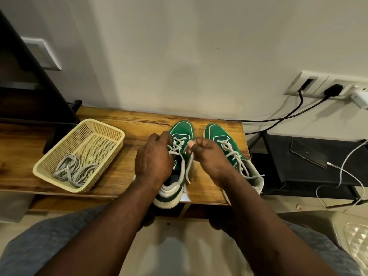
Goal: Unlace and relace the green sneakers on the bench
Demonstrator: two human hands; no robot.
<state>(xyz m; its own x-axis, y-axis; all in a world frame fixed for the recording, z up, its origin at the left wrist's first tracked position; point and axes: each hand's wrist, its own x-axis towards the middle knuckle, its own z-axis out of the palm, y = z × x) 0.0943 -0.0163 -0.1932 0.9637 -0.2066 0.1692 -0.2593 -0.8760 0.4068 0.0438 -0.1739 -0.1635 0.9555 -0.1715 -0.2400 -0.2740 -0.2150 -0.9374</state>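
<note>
Two green sneakers with white soles stand toe-away on the wooden bench [129, 120]. The left sneaker [182, 128] has grey-white laces [176, 145] crossed over its tongue. My left hand [152, 158] covers its left side, fingers closed on the lace near the eyelets. My right hand [209, 154] is closed on the other lace end [189, 168], which hangs down between the shoes. The right sneaker [217, 132] sits beside it, laced, its loose ends trailing to the right.
A beige perforated plastic basket [99, 132] holding a bundle of spare grey laces [74, 170] sits on the bench's left. A black shelf [278, 156] with a phone [307, 153] and a white charging cable stands right. Wall sockets with plugs are at the upper right.
</note>
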